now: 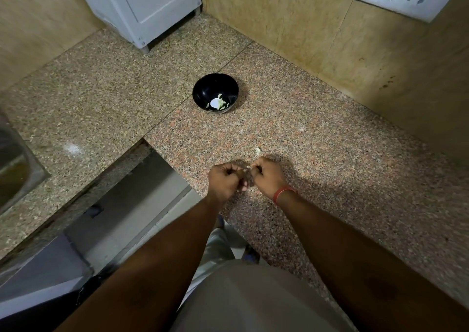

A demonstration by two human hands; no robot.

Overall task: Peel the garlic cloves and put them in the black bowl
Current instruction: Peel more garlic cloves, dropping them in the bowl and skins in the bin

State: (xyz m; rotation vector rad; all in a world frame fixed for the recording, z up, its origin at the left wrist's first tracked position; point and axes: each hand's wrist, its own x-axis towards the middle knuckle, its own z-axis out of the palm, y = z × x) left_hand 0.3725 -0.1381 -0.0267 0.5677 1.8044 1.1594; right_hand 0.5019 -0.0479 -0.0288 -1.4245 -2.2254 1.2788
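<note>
Speckled granite desk (317, 133), 12 o'clock: a round black bowl (215, 93) already holds several pale peeled cloves. At 6 o'clock the left hand (224, 180) and right hand (267, 175) both grip one small garlic clove (247, 170), peeling apparently unfinished.

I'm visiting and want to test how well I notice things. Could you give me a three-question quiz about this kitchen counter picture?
1. True or false: the black bowl already holds some pale pieces.
2. Which wrist wears the red band? A) left B) right C) neither
3. Fill in: a small pale scrap lies on the counter just beyond the ____ hand.

Key
1. True.
2. B: it sits behind the right hand; the left hand has a bare wrist.
3. Right.
</note>
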